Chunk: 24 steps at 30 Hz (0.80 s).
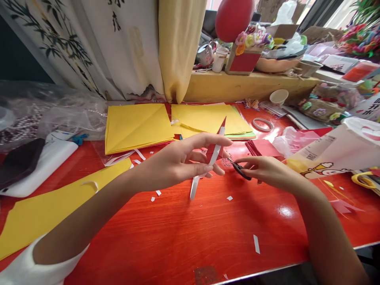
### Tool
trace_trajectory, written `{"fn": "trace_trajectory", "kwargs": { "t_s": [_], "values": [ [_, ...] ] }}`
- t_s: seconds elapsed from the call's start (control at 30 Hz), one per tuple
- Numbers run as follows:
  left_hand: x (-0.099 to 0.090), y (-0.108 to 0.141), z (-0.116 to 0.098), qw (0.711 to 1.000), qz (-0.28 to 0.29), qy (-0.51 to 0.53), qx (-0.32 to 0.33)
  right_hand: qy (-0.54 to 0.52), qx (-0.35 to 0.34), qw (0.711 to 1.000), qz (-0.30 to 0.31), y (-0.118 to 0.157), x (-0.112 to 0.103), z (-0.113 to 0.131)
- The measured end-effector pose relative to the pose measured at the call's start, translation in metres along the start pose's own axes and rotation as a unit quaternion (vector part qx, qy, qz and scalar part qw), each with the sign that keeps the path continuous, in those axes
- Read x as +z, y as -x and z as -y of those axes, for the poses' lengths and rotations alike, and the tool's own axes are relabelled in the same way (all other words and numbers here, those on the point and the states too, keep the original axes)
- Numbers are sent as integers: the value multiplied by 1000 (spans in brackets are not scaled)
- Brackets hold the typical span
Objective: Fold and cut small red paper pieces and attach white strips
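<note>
My left hand (190,158) is above the middle of the red table, pinching a pointed piece of folded red paper (222,126) between thumb and fingers. A white strip (216,153), perhaps tape, runs along the paper, and its loose tail (194,188) hangs below my thumb. To the right, my right hand (261,170) has its fingers on the black handles of small scissors (242,171). The scissors' blades point toward the red paper and are partly hard to make out. Small white scraps (229,198) lie on the table beneath.
Yellow paper stacks (136,126) lie at the back, with more yellow sheets (59,198) at left. Red paper pieces (265,147), a tape ring (263,124) and a white paper bag (332,150) are at right. A cluttered ledge (213,85) stands behind.
</note>
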<state>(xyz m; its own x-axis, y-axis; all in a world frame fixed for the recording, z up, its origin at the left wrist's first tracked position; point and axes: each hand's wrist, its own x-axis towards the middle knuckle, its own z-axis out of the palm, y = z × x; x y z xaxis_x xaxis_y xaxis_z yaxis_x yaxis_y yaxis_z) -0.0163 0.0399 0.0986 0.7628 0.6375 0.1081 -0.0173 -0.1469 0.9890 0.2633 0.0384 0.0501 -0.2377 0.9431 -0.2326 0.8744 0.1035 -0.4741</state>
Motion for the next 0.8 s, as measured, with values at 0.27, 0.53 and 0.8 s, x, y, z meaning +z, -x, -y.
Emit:
{"fn": "trace_trajectory", "kwargs": {
  "t_s": [0.27, 0.53, 0.8],
  "values": [
    [-1, 1, -3, 1000, 4, 24, -3, -347, -119, 930, -27, 13, -15, 8],
    [-2, 0, -5, 999, 28, 27, 10, -404, -296, 865, -17, 18, 3, 10],
    [-2, 1, -5, 1000, 15, 16, -11, -263, -264, 928, 6, 19, 2, 20]
  ]
}}
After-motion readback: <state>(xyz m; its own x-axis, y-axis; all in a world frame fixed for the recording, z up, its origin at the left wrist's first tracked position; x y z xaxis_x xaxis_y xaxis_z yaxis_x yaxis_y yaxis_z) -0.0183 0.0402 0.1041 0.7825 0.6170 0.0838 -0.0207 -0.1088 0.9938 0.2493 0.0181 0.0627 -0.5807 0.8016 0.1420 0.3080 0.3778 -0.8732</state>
